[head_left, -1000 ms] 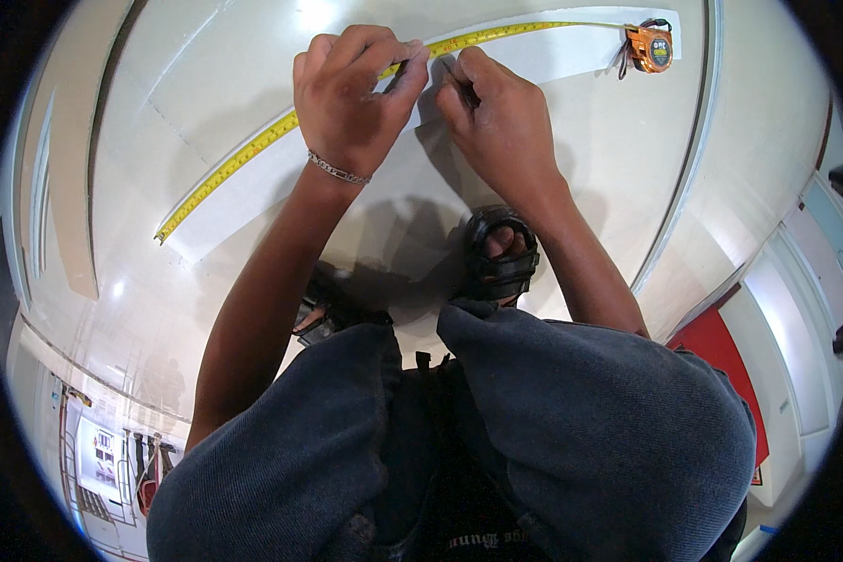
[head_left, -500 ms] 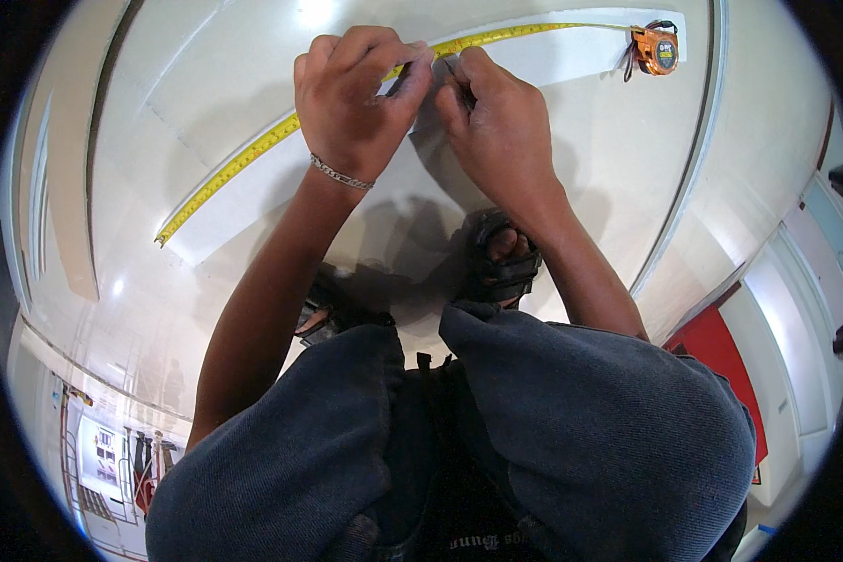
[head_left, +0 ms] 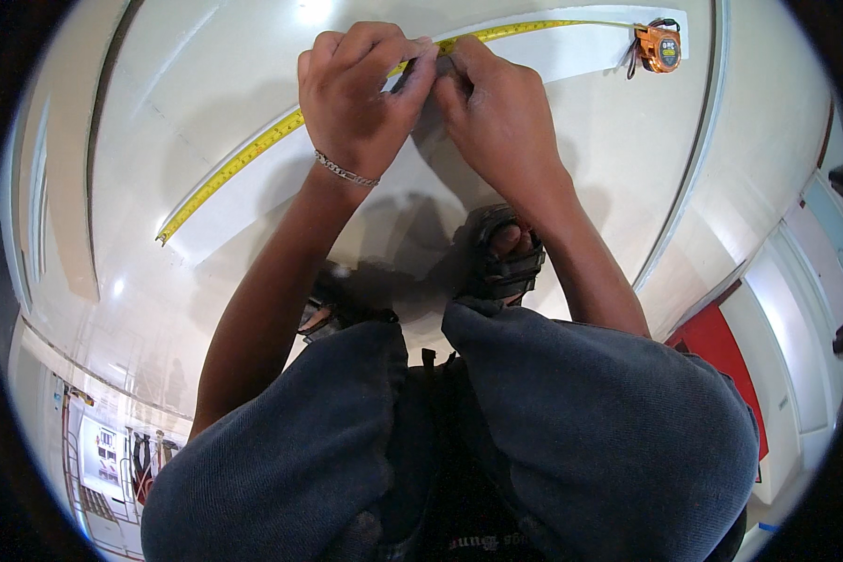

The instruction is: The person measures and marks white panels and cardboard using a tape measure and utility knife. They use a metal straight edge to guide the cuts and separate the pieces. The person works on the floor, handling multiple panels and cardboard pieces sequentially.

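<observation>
On a broad white panel (head_left: pixel 571 169) laid flat across the floor, a squatting person in dark blue trousers (head_left: pixel 553 440) and black sandals (head_left: pixel 506 258) works over a long white strip (head_left: pixel 253 201) that lies on the panel. Along the strip's far edge runs a yellow measuring tape (head_left: pixel 244 164), pulled well out from its orange case (head_left: pixel 660 47), which rests at the strip's right end. The left hand (head_left: pixel 361 98), a thin chain at its wrist, curls down onto the tape with its fingers pressing it to the strip; the right hand (head_left: pixel 496 117) pinches closed just beside it, touching the left, though whether it holds a marker cannot be told. The tape looks thin, light and springy, likely to slide or snap back if released, so a flat press near the mark seems the surest hold. The strip appears stiff, light and smooth, best steadied from above rather than lifted.
</observation>
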The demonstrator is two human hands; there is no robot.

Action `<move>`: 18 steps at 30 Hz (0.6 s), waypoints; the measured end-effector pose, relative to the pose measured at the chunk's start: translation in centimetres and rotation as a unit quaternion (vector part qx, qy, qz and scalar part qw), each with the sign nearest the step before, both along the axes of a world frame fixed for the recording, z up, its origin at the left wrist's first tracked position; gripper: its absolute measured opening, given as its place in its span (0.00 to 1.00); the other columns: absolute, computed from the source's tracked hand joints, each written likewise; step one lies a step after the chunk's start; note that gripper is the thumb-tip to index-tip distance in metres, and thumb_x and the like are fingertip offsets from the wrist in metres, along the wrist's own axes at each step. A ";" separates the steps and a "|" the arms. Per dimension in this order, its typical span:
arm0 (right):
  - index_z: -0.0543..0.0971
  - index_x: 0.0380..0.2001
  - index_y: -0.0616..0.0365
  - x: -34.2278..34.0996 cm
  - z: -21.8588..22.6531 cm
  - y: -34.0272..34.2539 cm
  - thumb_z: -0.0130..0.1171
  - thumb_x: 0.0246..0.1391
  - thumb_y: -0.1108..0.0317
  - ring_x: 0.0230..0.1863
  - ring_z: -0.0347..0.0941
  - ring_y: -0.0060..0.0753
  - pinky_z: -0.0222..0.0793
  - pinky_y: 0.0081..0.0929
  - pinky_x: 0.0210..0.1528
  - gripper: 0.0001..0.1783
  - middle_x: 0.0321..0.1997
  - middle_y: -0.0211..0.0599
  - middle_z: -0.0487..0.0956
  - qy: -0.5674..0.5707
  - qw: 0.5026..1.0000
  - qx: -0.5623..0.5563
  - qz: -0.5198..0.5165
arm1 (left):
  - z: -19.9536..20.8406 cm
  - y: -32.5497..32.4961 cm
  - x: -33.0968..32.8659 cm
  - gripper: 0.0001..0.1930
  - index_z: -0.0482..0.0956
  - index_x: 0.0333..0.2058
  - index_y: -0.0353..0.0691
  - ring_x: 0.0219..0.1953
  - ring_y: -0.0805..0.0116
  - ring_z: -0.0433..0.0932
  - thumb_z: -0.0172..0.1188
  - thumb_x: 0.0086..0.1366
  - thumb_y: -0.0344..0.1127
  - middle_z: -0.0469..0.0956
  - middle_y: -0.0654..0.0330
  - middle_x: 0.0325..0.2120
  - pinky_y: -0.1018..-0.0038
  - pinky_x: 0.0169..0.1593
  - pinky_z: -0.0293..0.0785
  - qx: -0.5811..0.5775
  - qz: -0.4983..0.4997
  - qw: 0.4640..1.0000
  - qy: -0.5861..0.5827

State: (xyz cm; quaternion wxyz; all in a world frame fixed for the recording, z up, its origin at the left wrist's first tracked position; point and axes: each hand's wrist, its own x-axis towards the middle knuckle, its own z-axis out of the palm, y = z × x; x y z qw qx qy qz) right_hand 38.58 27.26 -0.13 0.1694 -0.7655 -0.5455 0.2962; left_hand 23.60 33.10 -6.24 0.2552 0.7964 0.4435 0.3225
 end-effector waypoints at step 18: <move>0.78 0.34 0.57 1.7 2.2 -7.6 0.66 0.62 0.61 0.34 0.82 0.57 0.79 0.52 0.39 0.11 0.36 0.46 0.82 -0.030 0.998 -0.050 0.021 | 1.1 0.5 0.1 0.03 0.86 0.35 0.49 0.40 0.59 0.78 0.72 0.64 0.36 0.83 0.64 0.37 0.61 0.46 0.69 -0.017 -0.028 0.998 0.053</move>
